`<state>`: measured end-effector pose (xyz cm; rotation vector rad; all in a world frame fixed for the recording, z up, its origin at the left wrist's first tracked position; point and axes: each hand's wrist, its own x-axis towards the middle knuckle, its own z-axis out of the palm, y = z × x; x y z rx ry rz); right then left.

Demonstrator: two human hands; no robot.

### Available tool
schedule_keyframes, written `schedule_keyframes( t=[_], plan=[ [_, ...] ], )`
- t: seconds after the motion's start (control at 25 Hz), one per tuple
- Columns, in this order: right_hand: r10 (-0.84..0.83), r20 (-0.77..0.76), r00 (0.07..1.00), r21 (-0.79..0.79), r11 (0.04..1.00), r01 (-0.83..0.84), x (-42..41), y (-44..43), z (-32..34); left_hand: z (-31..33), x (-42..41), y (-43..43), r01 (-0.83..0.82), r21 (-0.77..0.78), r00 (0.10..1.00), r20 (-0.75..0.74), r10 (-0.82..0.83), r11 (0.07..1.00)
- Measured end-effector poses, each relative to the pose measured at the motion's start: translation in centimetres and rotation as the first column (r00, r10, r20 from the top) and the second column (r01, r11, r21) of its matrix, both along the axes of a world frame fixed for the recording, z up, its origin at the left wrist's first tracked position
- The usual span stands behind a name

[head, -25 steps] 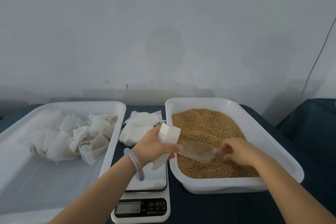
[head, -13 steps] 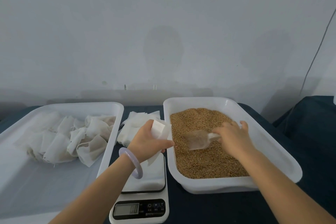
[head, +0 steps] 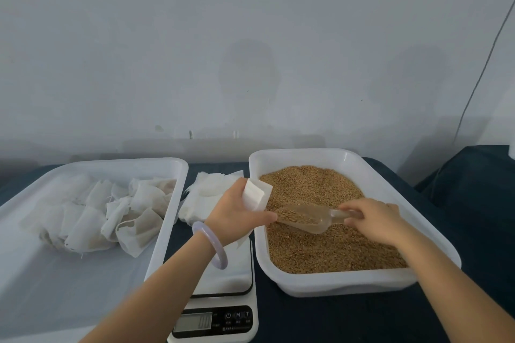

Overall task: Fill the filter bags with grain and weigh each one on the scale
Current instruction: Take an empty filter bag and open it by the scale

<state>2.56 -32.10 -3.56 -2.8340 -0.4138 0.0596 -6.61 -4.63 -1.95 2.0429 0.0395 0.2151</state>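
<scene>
My left hand [head: 237, 216] grips a white filter bag [head: 255, 193] with its mouth held open, at the left rim of the grain tray [head: 315, 157]. My right hand [head: 372, 218] holds the handle of a clear plastic scoop [head: 303, 217] loaded with brown grain [head: 328, 248]. The scoop's front tip points at my left hand, just below the bag's mouth. A white digital scale [head: 223, 312] stands under my left forearm, its platform partly hidden.
A white tray [head: 41, 281] on the left holds several filled filter bags [head: 111, 211]. A stack of flat filter bags [head: 206, 195] lies between the two trays. A dark blue cloth covers the table, and a grey wall rises behind it.
The scoop dipped back into the grain, came up loaded and swung left again towards the bag. My left hand has kept the bag at the tray's rim.
</scene>
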Motion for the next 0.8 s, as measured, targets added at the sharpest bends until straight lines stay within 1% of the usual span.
schedule_keyframes(
  t=[0.2,0.28,0.36,0.48,0.68,0.8],
  plan=[
    [-0.013,-0.009,1.0,0.094,0.995,0.014,-1.2,-1.2,2.1,0.5,1.0,-1.5,0.037,0.05,0.998,0.053,-0.04,0.998],
    [-0.025,-0.009,1.0,0.156,0.987,0.026,-1.8,-1.8,3.6,0.6,1.5,-2.2,0.046,0.041,0.996,0.072,-0.049,0.998],
    [-0.006,0.024,1.0,0.209,0.978,0.001,-2.3,-2.7,5.6,0.4,1.8,-3.0,0.067,0.025,0.995,0.076,-0.068,0.997],
    [0.027,0.098,0.995,0.305,0.951,-0.056,-3.0,-4.2,8.7,-0.2,2.2,-3.8,0.067,0.065,0.996,0.046,-0.07,0.996],
    [0.054,0.095,0.994,0.222,0.972,-0.074,-3.8,-4.8,10.8,-0.8,2.6,-4.5,0.054,0.1,0.998,0.025,-0.057,0.993],
    [0.076,0.133,0.988,0.121,0.988,-0.092,-3.8,-4.3,11.4,-1.2,2.8,-4.9,0.102,0.062,0.994,0.026,-0.104,0.993]
  ],
)
